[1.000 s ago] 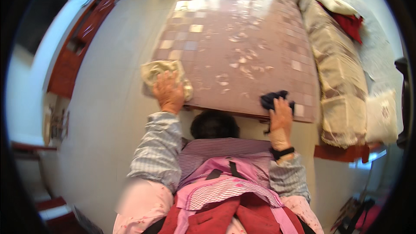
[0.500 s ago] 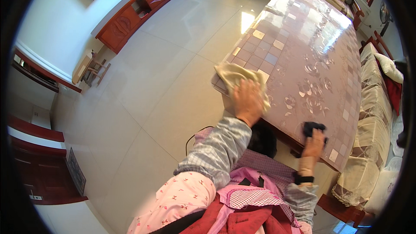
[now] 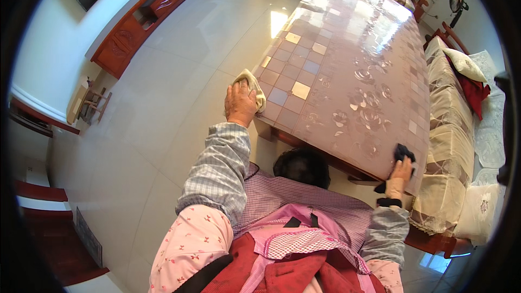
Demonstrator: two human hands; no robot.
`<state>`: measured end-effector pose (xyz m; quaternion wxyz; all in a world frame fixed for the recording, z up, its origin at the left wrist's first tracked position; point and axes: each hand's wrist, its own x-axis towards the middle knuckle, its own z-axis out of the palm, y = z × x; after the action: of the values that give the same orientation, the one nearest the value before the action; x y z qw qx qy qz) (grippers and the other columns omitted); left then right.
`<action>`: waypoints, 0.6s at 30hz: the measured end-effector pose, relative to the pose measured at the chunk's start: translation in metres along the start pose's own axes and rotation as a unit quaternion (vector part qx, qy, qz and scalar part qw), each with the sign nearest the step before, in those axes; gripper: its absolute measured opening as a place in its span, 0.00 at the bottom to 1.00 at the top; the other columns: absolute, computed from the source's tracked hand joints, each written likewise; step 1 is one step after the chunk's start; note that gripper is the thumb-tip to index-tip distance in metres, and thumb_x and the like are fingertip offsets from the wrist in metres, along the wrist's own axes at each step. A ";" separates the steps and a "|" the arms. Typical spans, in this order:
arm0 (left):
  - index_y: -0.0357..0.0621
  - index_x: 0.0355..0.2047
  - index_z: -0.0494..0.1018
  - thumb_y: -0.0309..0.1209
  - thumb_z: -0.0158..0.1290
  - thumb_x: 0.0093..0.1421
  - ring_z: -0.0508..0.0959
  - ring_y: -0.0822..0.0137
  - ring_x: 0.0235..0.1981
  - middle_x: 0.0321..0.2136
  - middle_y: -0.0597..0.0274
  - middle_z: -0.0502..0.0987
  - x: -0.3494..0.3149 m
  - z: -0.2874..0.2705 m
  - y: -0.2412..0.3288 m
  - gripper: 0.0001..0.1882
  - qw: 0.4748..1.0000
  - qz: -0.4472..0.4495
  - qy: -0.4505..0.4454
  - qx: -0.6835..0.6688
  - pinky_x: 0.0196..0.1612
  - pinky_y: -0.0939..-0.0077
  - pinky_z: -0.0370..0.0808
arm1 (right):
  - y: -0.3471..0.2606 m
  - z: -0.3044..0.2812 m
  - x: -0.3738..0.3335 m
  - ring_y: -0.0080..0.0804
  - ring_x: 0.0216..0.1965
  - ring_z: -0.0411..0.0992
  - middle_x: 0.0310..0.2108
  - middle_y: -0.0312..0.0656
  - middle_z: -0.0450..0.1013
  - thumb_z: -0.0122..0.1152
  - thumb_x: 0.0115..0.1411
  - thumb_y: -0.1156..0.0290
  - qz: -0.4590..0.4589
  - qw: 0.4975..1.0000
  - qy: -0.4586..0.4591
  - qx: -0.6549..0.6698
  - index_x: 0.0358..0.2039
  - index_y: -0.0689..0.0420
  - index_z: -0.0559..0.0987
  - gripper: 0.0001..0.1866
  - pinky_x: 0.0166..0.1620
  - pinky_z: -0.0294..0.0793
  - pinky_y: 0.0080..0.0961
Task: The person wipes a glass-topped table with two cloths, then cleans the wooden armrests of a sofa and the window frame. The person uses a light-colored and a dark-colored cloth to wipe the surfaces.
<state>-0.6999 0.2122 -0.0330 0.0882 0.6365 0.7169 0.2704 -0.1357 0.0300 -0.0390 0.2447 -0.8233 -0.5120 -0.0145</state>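
Your left hand [image 3: 240, 103] presses a pale cloth [image 3: 251, 88] onto the near left corner of the tabletop [image 3: 347, 70], grip clamped on it; your right hand [image 3: 400, 172] pins a dark rag [image 3: 404, 153] at the near right edge, fingers closed over it. Keep the pale cloth flat and sweep along the plastic cover's edge in overlapping passes, bracing with the right. Since half a second ago, the left hand has slid nearer the corner.
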 end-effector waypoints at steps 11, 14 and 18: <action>0.50 0.70 0.61 0.50 0.48 0.68 0.54 0.43 0.71 0.71 0.52 0.58 -0.016 0.003 0.028 0.34 0.991 -0.039 -0.016 0.126 0.70 0.42 0.53 | -0.317 0.047 -0.077 0.51 0.66 0.64 0.63 0.46 0.69 0.61 0.62 0.74 -0.389 0.900 -0.130 0.146 0.59 0.55 0.74 0.23 0.67 0.65 0.43; 0.49 0.69 0.63 0.50 0.49 0.68 0.55 0.42 0.71 0.69 0.50 0.60 -0.013 0.007 0.021 0.33 0.995 -0.019 -0.006 0.099 0.69 0.45 0.56 | -0.250 0.031 -0.064 0.54 0.65 0.66 0.61 0.51 0.71 0.62 0.60 0.78 -0.366 0.913 -0.107 0.145 0.58 0.56 0.75 0.25 0.66 0.66 0.43; 0.48 0.68 0.63 0.49 0.48 0.68 0.55 0.41 0.71 0.69 0.48 0.62 -0.008 0.008 0.015 0.32 0.992 0.011 0.011 0.126 0.70 0.46 0.55 | -0.083 -0.008 -0.040 0.52 0.64 0.66 0.62 0.52 0.70 0.59 0.61 0.75 -0.215 0.975 -0.038 0.044 0.59 0.58 0.74 0.24 0.68 0.63 0.42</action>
<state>-0.6820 0.2074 -0.0341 -0.0038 0.6476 0.7391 0.1855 -0.2230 0.0226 -0.0109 0.2527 -0.6824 -0.6858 -0.0132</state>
